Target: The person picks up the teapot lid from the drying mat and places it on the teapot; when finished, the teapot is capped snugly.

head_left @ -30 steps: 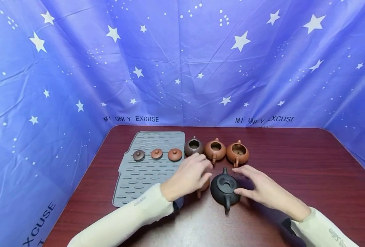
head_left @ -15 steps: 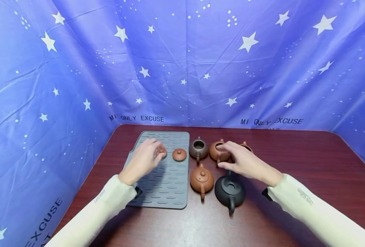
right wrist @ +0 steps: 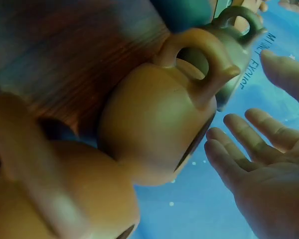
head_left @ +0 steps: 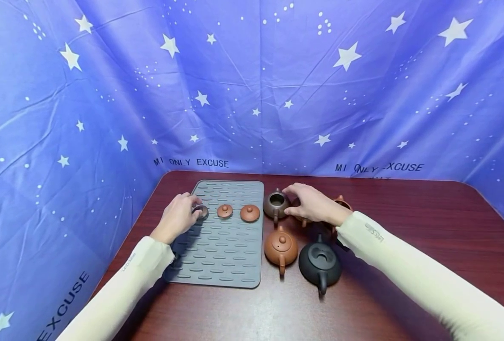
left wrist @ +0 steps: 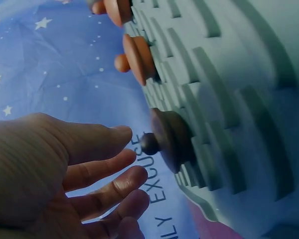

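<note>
My left hand (head_left: 177, 218) is at the dark brown teapot lid (head_left: 201, 212) on the grey mat (head_left: 217, 255). In the left wrist view its fingers are loosely bent, with the thumb just short of the lid's round knob (left wrist: 149, 144). Two orange-brown lids, one small (head_left: 225, 211) and one larger (head_left: 250, 213), lie to the right of it. My right hand (head_left: 311, 202) hovers with spread fingers beside the lidless dark brown teapot (head_left: 273, 206). Beneath it, an orange-brown teapot (right wrist: 154, 119) is mostly hidden in the head view.
Another orange-brown teapot (head_left: 342, 202) stands behind the right forearm. Nearer me are a lidded orange-brown teapot (head_left: 281, 247) and a lidded black teapot (head_left: 320, 265). All stand on the reddish wooden table (head_left: 243, 312). A starry blue-purple curtain (head_left: 234, 85) rises behind and at the sides.
My left hand has moved left from the lidded orange-brown teapot, past the other lids, to the dark brown lid. The right hand has moved from beside the black teapot away and left, towards the dark brown teapot.
</note>
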Available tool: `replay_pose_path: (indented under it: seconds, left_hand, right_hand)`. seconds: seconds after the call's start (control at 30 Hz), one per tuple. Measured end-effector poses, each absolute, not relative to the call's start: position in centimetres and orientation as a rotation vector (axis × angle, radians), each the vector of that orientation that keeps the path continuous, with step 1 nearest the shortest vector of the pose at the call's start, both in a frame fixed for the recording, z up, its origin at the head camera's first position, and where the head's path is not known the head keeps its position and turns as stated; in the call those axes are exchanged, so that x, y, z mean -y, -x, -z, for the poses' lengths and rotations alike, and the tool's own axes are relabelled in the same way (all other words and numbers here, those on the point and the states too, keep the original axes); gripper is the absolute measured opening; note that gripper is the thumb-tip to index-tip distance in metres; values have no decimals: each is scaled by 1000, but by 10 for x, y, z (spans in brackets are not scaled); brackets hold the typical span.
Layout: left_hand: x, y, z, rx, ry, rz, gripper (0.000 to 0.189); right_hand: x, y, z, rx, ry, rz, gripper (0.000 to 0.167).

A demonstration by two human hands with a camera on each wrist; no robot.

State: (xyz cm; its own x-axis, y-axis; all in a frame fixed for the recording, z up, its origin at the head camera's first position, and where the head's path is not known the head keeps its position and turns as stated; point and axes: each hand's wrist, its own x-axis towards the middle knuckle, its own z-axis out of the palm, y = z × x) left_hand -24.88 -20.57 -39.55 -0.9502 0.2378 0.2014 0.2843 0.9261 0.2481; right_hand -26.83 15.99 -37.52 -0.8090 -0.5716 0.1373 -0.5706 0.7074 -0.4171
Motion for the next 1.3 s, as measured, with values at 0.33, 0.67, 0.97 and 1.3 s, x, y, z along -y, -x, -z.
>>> replay_pose_path:
  seconds: [0.33, 0.67, 0.97, 1.3]
  left_hand:
    - [207, 251, 402, 2960, 366, 422, 18]
    - [209, 253, 410, 2898, 396, 431, 10]
    - [209, 254, 411, 2900, 391, 433, 7]
    - [190, 257, 402, 2810, 457, 464, 8]
  right_hand:
    - [-149, 281, 378, -2872, 836, 588, 52]
    - [-149, 284, 381, -2892, 817, 573, 49]
    - [-149, 286, 382, -2889, 820, 583, 48]
    - [-149, 288, 384, -2871, 805, 609, 49]
